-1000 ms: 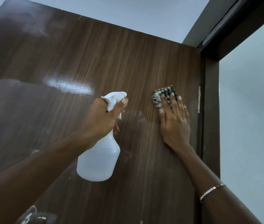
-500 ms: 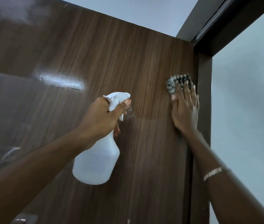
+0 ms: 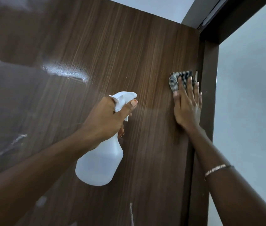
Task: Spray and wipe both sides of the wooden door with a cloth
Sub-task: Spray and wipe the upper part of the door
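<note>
Cloth sits pressed under my flat right hand on the door, just beside the frame; my left hand grips the bottle.

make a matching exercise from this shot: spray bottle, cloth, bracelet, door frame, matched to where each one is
1 spray bottle
2 cloth
3 bracelet
4 door frame

a pressed to the wooden door by the right hand
b on the right forearm
c gripped by the left hand
d along the door's right edge

Pairs: 1-c, 2-a, 3-b, 4-d
</note>
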`<state>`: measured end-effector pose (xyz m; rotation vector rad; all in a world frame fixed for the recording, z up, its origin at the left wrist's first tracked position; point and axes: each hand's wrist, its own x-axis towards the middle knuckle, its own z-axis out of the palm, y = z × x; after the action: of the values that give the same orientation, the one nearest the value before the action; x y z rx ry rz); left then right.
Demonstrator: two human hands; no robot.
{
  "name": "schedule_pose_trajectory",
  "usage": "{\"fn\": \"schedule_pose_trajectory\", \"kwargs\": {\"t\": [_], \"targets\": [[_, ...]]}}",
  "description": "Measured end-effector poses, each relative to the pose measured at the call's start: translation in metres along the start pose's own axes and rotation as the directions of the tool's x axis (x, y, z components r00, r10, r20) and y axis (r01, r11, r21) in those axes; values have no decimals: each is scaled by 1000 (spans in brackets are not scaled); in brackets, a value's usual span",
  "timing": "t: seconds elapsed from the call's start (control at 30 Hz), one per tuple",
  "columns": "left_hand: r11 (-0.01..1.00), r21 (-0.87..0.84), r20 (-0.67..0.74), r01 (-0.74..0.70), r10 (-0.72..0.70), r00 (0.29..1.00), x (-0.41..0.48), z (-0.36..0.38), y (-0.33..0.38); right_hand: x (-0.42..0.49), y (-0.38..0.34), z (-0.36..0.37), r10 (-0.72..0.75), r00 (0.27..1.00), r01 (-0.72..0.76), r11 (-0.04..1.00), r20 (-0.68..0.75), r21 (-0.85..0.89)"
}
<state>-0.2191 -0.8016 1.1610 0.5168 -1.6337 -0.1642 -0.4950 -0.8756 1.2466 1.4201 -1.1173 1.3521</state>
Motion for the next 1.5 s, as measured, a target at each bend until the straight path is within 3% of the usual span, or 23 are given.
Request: {"fn": "schedule_pose_trajectory", "kwargs": {"t": [0.17,0.43,0.77,0.97,1.1,1.4,1.5], "targets": [[995,103,68,8,-15,998,-18,4,-4,-12,-6,5,32,999,-32,999,-33,-3],[991,131,136,3,-21,991,-43,7,8,-157,-36,22,133,985,-140,989,-111,-57],[992,127,115,23,-37,993,-41,7,4,-28,-18,9,66,998,-66,998,-8,-19],[993,118,104,27,-40,994,-43,6,5,-125,-20,16,45,995,-49,997,-84,-51],[990,141,126,13,-32,991,-46,6,8,-193,-25,18,143,986,-147,988,-89,-37],[987,156,90,-34,20,996,-45,-2,13,-122,-64,27,323,939,-325,946,-118,1],[993,115,40,9,-14,999,-43,-4,5,-103,-92,36,223,971,-225,974,-87,-12]]}}
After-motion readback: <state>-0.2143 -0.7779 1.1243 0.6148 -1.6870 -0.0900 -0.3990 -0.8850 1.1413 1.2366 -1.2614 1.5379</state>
